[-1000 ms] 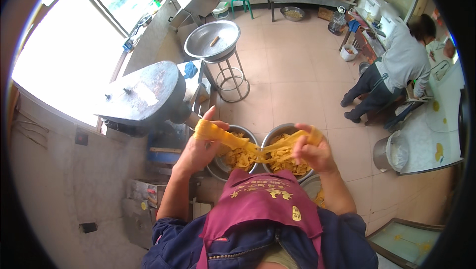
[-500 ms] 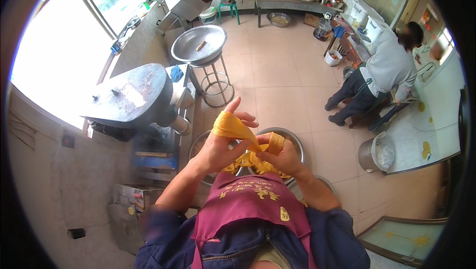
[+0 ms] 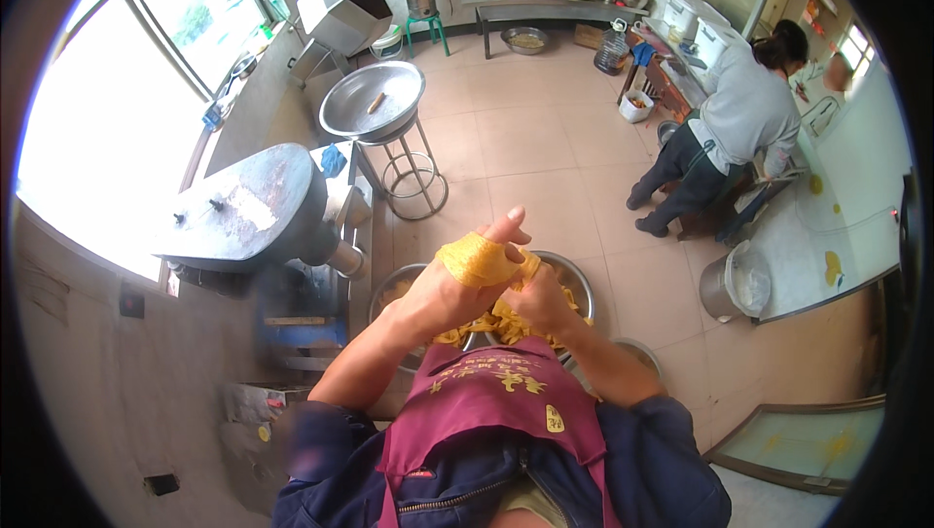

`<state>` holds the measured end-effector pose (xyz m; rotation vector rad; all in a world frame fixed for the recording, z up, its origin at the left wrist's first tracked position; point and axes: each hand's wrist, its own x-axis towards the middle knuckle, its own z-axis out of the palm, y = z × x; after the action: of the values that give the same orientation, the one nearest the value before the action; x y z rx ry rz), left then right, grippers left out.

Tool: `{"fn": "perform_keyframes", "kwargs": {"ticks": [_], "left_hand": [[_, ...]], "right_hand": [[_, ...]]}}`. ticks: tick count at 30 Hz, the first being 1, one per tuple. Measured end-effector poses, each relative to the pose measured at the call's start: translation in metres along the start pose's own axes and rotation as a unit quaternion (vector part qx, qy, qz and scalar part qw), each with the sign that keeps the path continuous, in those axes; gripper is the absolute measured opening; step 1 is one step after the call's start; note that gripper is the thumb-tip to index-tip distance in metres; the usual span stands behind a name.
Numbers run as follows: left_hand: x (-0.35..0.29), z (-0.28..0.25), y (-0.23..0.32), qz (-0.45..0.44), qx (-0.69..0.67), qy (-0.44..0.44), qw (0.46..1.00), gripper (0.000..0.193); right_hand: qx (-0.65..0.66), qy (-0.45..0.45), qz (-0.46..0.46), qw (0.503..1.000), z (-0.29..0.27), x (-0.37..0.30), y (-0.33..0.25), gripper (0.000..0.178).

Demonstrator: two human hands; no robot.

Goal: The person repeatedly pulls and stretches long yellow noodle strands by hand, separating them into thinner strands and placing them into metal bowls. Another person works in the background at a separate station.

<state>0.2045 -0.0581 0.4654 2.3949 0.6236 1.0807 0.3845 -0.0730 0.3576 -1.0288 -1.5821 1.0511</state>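
Observation:
A long yellow strip (image 3: 472, 260), finely ribbed and soft-looking, is wound around my left hand (image 3: 435, 296). The forefinger of that hand points up and away, and the thumb side is partly hidden by the strip. My right hand (image 3: 541, 302) is closed on the strip's other part, close against the left fingers. Below my hands lie more yellow strips (image 3: 508, 325) in a metal basin (image 3: 587, 296). A second metal basin (image 3: 376, 302) stands beside it on the left, partly covered by my left forearm.
At left stands a metal machine (image 3: 255, 199); beyond it, a wide steel bowl (image 3: 341, 105) rests on a tall stand, holding a short brown stick. A person in grey (image 3: 749, 105) bends over at right, near a lined bin (image 3: 722, 287). A bench (image 3: 555, 10) with pots lines the back.
My right hand has come in against the left, its fingers closing tighter. The strip now lies as a snug band across my left hand instead of a stretched, flaring loop.

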Motion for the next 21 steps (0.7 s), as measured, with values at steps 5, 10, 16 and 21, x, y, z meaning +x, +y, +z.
{"fn": "perform_keyframes", "kwargs": {"ticks": [5,10,16,21], "left_hand": [[0.012,-0.009,0.009,-0.058,-0.134,0.070,0.987,0.093],[0.027,-0.025,0.010,-0.019,-0.108,0.116,0.987,0.094],[0.027,-0.010,0.009,-0.041,-0.087,0.063,0.993,0.094],[0.028,-0.007,0.013,-0.004,-0.097,0.073,0.993,0.097]], "right_hand": [[-0.019,-0.056,0.055,0.997,-0.005,0.000,0.028,0.032],[0.133,-0.122,0.021,0.983,-0.021,-0.011,0.035,0.059],[0.293,-0.073,0.078,0.950,-0.031,0.000,-0.026,0.059],[0.187,0.026,0.078,0.979,-0.016,0.007,-0.014,0.033]]}}
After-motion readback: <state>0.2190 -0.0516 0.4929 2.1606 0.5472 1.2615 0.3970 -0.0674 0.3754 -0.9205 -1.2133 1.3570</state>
